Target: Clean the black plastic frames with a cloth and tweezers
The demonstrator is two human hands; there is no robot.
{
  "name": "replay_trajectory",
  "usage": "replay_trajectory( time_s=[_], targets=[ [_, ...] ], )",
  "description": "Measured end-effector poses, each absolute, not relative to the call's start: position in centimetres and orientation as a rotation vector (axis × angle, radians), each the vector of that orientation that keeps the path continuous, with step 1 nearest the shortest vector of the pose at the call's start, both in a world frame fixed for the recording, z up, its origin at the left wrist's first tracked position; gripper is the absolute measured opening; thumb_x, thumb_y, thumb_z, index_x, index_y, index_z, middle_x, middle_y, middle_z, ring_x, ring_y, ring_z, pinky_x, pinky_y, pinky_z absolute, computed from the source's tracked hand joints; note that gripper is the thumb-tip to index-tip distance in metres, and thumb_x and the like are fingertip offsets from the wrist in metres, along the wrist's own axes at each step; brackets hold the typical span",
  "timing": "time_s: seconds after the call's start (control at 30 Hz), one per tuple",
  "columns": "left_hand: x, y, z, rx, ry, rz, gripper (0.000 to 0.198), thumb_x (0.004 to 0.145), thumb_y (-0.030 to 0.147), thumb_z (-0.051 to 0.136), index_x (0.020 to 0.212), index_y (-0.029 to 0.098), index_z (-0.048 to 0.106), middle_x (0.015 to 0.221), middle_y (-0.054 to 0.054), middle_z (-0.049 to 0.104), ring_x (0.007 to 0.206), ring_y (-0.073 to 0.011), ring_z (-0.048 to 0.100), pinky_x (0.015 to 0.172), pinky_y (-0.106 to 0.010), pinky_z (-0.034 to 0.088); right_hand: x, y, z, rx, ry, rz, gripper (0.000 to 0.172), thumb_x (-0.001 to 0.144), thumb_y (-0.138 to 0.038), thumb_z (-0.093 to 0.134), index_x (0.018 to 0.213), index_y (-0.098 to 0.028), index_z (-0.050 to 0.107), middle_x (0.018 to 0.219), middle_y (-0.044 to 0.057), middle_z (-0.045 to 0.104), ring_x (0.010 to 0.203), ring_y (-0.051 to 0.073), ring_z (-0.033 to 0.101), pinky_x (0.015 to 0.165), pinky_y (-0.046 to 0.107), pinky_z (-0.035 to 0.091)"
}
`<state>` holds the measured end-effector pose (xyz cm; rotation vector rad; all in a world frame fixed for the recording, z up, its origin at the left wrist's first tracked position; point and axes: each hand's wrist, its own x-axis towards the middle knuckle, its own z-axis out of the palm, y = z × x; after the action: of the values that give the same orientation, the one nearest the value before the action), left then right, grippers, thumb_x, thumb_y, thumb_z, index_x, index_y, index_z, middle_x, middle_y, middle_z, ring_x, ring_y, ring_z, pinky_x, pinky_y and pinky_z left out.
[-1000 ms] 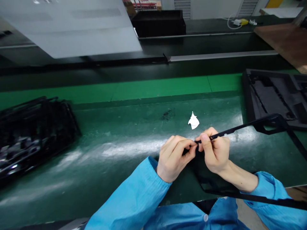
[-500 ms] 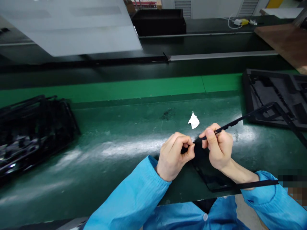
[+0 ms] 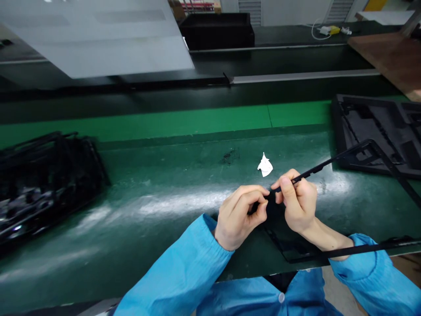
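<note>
A thin black rectangular frame is held at a tilt above the green work surface, its near side crossing my right sleeve. My right hand pinches the frame's far side between thumb and fingers, near its left corner. At that corner, the thumb and fingers of my left hand are drawn together in a pinch on the frame's edge. The exact contact between the left fingertips is dark and hard to see. Beyond both hands lies a crumpled white scrap.
At the left sits a pile of black frames. A black foam tray with shaped recesses stands at the right. A bright green strip runs behind the work surface. Further back are a black bin and a pale hanging panel.
The left index finger has straightened slightly along the frame's corner. The frame and right hand have shifted slightly left. A seam in the green strip has also moved left.
</note>
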<state>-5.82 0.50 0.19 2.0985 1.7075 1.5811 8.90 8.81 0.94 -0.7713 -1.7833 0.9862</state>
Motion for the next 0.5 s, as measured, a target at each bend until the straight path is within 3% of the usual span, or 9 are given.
replay_trajectory(
  time_s=[0.27, 0.5],
  targets=[
    [-5.80, 0.64, -0.12, 2.041, 1.689, 1.643, 0.015, 0.097, 0.008, 0.066, 0.099, 0.022, 0.060, 0.087, 0.000, 0.073, 0.065, -0.0091, 0.064, 0.056, -0.019, 0.053, 9.01, 8.73, 0.89, -0.758, -1.807, 0.928, 0.031, 0.110, -0.027, 0.050, 0.085, -0.021, 0.067, 0.059, -0.006, 0.061, 0.044, 0.007, 0.053, 0.049, 0.021, 0.043],
    [-6.03, 0.62, -0.09, 2.123, 1.795, 1.589, 0.016, 0.096, 0.009, 0.074, 0.105, 0.021, 0.069, 0.092, -0.001, 0.072, 0.079, -0.0122, 0.072, 0.068, -0.022, 0.059, 8.82, 8.61, 1.09, -0.777, -1.796, 0.897, 0.030, 0.110, -0.025, 0.049, 0.086, -0.021, 0.066, 0.060, -0.006, 0.061, 0.044, 0.007, 0.053, 0.047, 0.021, 0.043]
  ],
)
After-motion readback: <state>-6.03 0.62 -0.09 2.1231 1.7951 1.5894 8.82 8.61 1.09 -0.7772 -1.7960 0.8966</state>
